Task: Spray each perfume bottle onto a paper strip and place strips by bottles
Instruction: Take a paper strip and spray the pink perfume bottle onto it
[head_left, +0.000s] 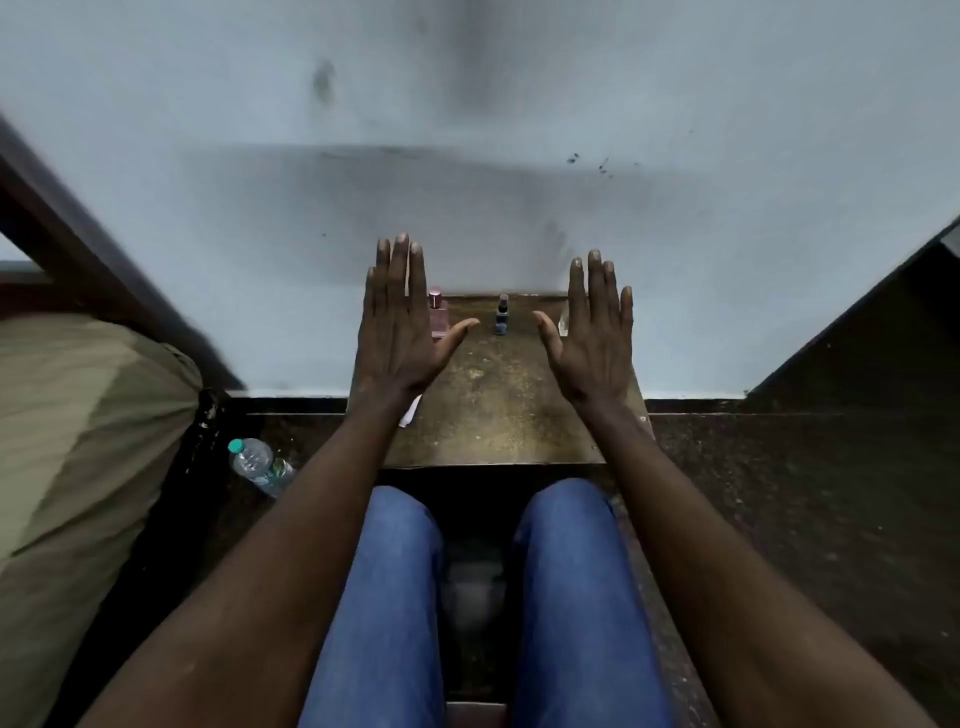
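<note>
A small worn brown table (493, 405) stands against a pale blue wall. At its back edge stand a pink perfume bottle (437, 314) and a dark blue perfume bottle (502, 314). A clear bottle (563, 322) peeks out from behind my right hand. My left hand (400, 322) and my right hand (592, 332) hover flat above the table, fingers straight and spread, holding nothing. A white paper strip (410, 410) shows partly under my left wrist at the table's left edge.
A plastic water bottle (260, 465) with a green cap lies on the dark floor to the left. A large olive bag (78, 467) fills the left side. My knees in blue jeans (571, 597) sit below the table's front edge.
</note>
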